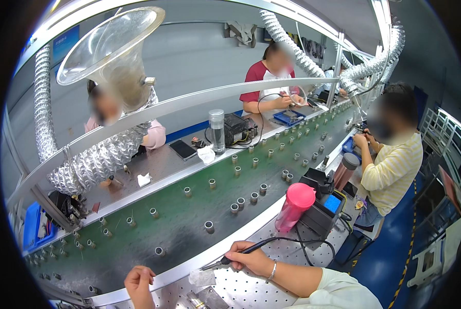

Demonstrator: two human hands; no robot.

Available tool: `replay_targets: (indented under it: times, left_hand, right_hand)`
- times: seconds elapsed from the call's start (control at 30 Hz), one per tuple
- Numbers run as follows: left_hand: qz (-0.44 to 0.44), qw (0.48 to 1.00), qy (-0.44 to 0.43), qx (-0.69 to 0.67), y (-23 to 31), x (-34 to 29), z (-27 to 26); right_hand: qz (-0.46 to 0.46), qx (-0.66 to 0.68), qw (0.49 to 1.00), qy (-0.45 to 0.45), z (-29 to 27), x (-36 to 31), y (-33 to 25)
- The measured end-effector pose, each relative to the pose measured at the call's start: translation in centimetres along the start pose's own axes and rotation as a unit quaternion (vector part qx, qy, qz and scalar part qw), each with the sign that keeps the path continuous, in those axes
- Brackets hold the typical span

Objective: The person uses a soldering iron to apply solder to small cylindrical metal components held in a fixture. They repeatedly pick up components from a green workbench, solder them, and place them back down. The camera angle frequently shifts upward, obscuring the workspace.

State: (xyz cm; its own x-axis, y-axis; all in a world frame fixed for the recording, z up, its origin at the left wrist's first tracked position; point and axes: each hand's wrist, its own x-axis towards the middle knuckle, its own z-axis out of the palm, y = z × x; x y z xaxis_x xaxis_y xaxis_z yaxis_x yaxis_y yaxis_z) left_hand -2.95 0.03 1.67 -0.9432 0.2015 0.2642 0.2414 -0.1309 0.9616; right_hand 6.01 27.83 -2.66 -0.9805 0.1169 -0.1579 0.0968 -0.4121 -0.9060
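My right hand grips a black-handled soldering iron like a pen. Its metal tip points left, over a crumpled white tissue on the perforated metal worktop. A black cable runs from the handle's rear toward the soldering station. My left hand is raised at the near edge of the green conveyor belt; its fingers are curled in, and I cannot make out anything between them. Just below the tissue, a metal fixture with a small cylindrical part is cut off by the lower edge.
Small metal cylinders stand scattered along the belt. A pink tumbler stands beside the black soldering station with its blue sponge. Several people work around the belt, one in yellow stripes at right. A clear fume hood hangs far left.
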Motion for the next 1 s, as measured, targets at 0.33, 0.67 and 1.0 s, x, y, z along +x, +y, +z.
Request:
replay_targets:
  times: [0.33, 0.67, 1.0]
  left_hand:
    - [0.117, 0.948, -0.101, 0.277, -5.4, -0.4, -1.2]
    - [0.149, 0.910, 0.032, 0.385, -2.4, 0.0, -6.1]
    - [0.093, 0.881, -0.011, 0.464, -4.4, 0.4, -7.5]
  right_hand:
    - [-0.014, 0.017, 0.998, 0.063, 0.6, -0.7, 1.0]
    - [-0.077, -0.014, 0.997, 0.018, 0.5, 0.1, 1.0]
    - [-0.064, -0.011, 0.998, 0.026, 0.6, 0.3, 0.9]
